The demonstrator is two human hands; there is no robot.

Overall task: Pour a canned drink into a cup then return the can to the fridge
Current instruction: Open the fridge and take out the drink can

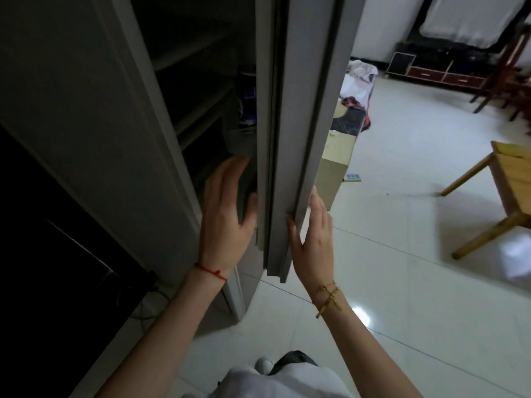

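Observation:
The grey fridge point(115, 116) fills the left of the head view, and its door point(290, 133) stands partly ajar with the edge facing me. A blue can point(247, 96) stands in the dark on the inner door shelf. My left hand point(227, 214) lies flat with fingers spread against the inner side of the door. My right hand point(313, 239) presses the outer face, thumb hooked on the door's edge. Neither hand holds the can. No cup is in view.
A wooden table point(508, 179) stands at the right on the glossy white tiled floor point(402, 282). A cardboard box point(333, 168) with clothes behind it sits past the door. A dark cabinet point(43, 254) is at the lower left, a low TV unit point(436, 70) far back.

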